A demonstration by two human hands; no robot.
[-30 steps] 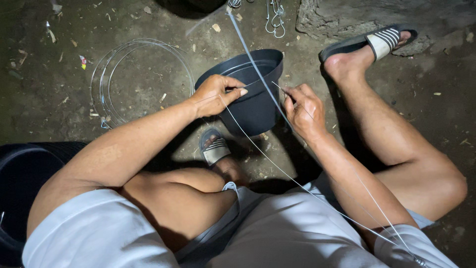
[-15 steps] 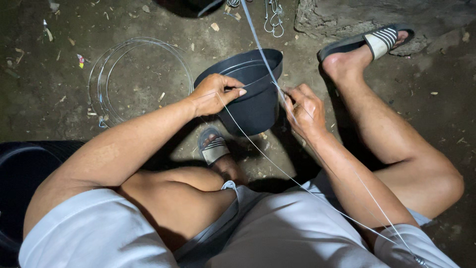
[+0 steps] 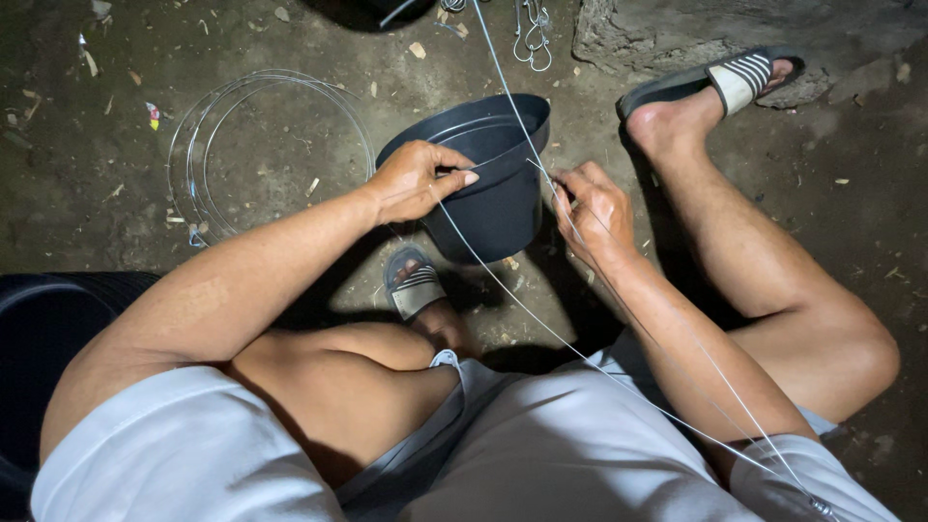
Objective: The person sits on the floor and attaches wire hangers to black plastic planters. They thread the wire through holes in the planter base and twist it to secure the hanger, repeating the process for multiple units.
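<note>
Flanking pot (image 3: 493,198) — wire coil (image 3: 266,145), sandal (image 3: 715,82)

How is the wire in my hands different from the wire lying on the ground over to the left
The wire in your hands runs in long straight strands past the dark plastic pot and across your lap; the wire on the ground is wound into a round coil. The first is pinched by your left hand and right hand; the coil lies untouched on the dirt floor. Both are thin, shiny metal.
</note>
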